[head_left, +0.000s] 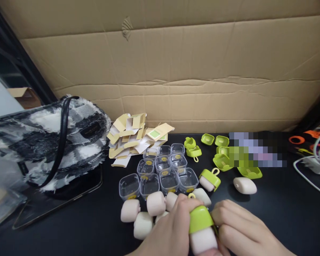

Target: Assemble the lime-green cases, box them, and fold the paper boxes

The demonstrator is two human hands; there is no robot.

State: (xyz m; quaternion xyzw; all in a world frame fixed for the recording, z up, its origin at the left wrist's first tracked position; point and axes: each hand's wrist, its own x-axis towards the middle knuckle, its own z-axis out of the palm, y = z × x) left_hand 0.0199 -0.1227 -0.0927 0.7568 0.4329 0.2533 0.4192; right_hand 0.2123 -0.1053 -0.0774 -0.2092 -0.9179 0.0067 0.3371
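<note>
My left hand [173, 227] is closed around a pale pink rounded block with a green cap [202, 218] and a yellow loop on top. From the other side my right hand [238, 227] grips the same piece, its fingers curled at the cap's right edge; the fingertips are partly hidden. Beside my left hand lie several pale pink and cream rounded blocks [129, 210], some partly covered by it. Another green-capped block [210, 179] rests on its side beyond my hands. A lone pink block [244, 185] lies to the right.
Transparent square cups [149, 185] stand in rows beyond the blocks. Loose green caps [222, 161] are scattered at the back right. Folded cardboard [128, 137] is piled behind the cups. A shaggy black-and-white bag [80, 142] sits left. Orange-handled scissors [296, 139] and white cables [313, 181] are right.
</note>
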